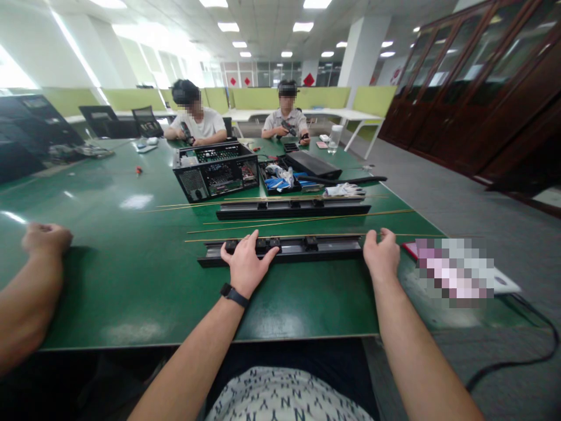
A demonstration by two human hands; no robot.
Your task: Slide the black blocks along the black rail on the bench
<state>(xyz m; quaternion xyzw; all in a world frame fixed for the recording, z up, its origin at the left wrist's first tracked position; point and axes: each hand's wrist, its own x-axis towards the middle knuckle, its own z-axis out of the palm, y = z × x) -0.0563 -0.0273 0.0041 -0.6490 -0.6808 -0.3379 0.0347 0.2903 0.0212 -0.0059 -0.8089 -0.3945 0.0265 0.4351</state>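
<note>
A long black rail [337, 255] with a grey channel and several small black clips lies across the green table in front of me. My left hand [248, 264], wearing a dark wristband, grips its left part, thumb and fingers apart over the clips. At the rail's right end, my right hand [382, 256] is closed with its fingers curled, apparently pinching a thin yellow rod [414, 235] along the rail's far edge. Its fingers partly hide the rod. A second black rail [293, 211] with clips lies parallel behind, with several more thin rods around it.
An open black computer case [217, 172] stands behind the rails, beside a tray of blue and white gloves [280, 177]. Another person's hand [47, 238] rests at the far left. Two people sit across the table. A white, partly blurred object [506, 282] lies at right, trailing a cable.
</note>
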